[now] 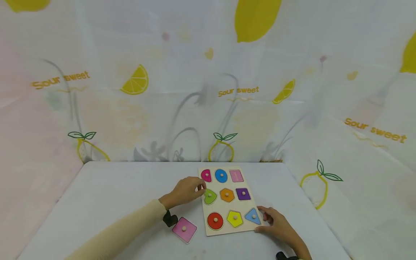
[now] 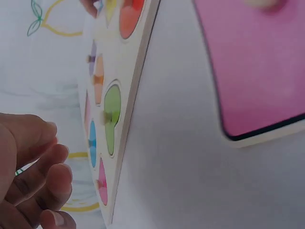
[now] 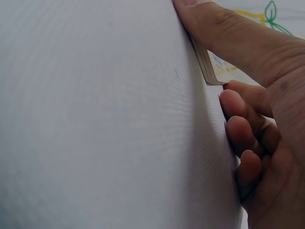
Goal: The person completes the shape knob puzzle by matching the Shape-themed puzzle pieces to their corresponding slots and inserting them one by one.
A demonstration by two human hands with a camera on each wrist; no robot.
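Note:
A wooden peg puzzle board point(image 1: 221, 207) lies on the white table with several knobbed shapes seated in it. Its top-right square recess point(image 1: 236, 176) has no knobbed piece in it. My left hand point(image 1: 185, 191) hovers by the board's left edge, nearest the green heart point(image 1: 210, 196); its fingers point(image 2: 59, 183) are loosely bent, with nothing between them. At the lower right corner, beside the blue triangle point(image 1: 252, 216), my right hand point(image 1: 276, 225) grips the board between thumb point(image 3: 238, 33) and index finger. A pink square piece point(image 1: 184, 230) with a knob rests on the table, left of the board.
White cloth printed with lemons point(image 1: 221, 150) hangs behind the table point(image 1: 130, 187) and along its sides. A black wrist strap point(image 1: 170, 219) on my left arm is close to the pink square piece.

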